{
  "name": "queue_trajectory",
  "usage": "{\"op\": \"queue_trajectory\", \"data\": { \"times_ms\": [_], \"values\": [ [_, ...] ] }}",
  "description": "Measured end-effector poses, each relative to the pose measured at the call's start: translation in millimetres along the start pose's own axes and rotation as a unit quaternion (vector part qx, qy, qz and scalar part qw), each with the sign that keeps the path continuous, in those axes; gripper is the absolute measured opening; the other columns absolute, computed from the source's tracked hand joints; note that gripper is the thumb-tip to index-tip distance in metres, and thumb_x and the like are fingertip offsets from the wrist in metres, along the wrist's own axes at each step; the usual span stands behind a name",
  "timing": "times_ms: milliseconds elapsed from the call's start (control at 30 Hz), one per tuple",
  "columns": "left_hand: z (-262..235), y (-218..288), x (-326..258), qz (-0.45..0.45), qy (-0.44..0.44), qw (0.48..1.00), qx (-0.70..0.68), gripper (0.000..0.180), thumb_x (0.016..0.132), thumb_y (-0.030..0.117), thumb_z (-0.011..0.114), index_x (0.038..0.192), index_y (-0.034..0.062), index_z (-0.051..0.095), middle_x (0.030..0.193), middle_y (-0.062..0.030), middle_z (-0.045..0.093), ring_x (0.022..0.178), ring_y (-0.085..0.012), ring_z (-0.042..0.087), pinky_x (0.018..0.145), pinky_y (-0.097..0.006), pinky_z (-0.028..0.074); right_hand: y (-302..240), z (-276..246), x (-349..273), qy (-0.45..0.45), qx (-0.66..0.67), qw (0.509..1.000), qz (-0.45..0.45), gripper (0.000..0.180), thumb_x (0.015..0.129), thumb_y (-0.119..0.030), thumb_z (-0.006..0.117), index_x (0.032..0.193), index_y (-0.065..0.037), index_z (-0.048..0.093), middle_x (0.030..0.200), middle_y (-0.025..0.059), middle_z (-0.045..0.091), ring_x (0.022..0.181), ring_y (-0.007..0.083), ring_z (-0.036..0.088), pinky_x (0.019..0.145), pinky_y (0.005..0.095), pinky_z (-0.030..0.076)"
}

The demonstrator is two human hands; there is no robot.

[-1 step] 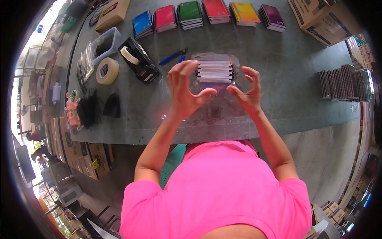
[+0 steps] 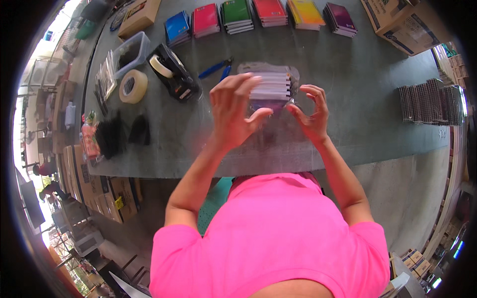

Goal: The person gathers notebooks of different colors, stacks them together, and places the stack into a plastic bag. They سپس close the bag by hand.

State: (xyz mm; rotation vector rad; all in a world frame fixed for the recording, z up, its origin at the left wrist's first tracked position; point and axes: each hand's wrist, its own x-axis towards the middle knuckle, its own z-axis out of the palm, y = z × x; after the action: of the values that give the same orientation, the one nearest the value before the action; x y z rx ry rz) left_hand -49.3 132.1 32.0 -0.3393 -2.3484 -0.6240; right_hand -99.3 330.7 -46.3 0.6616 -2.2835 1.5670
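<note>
In front of me lies a stack of small notebooks in a clear plastic bag, white page edges up and a purple cover at its near side. My left hand reaches over the stack's left end. Its fingers rest on or just above the page edges, with the thumb stretched apart along the near side. Around the right end curves my right hand, thumb at the bag's near corner and fingers apart from it. Neither hand is closed round the stack. Blue-handled pliers lie just beyond my left hand.
Stacks of coloured notebooks line the far side. A black tape dispenser, a tape roll and a clear plastic tub stand at left. To the right are a cardboard box and piled dark spiral-bound pads.
My left fingers have moved right, further over the page edges of the bagged stack. My right hand has shifted slightly right, its fingertips a little lower.
</note>
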Motion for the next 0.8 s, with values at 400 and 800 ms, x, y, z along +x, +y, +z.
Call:
{"op": "queue_trajectory", "data": {
  "times_ms": [400,800],
  "values": [
    [-39,-35,-26,-0.137,-0.089,0.982,-0.091,0.048,0.059,0.005,0.080,0.104,0.0056,0.062,0.095,-0.0053,0.060,0.088,-0.0249,0.056,0.085,-0.036,0.044,-33,4,20,-0.164,-0.193,0.940,-0.227,0.043,0.073,-0.008,0.066,0.115,-0.011,0.058,0.117,0.0028,0.055,0.115,0.0223,0.049,0.099,0.0388,0.034],
    [15,-33,-6,0.052,-0.135,0.984,-0.109,0.037,0.063,0.002,0.071,0.099,0.0062,0.064,0.096,-0.0067,0.060,0.089,-0.0270,0.055,0.079,-0.037,0.046,-29,13,23,-0.102,-0.191,0.954,-0.206,0.036,0.069,-0.009,0.068,0.104,-0.013,0.063,0.098,0.0005,0.057,0.094,0.0204,0.052,0.085,0.0368,0.037]
  ]
}}
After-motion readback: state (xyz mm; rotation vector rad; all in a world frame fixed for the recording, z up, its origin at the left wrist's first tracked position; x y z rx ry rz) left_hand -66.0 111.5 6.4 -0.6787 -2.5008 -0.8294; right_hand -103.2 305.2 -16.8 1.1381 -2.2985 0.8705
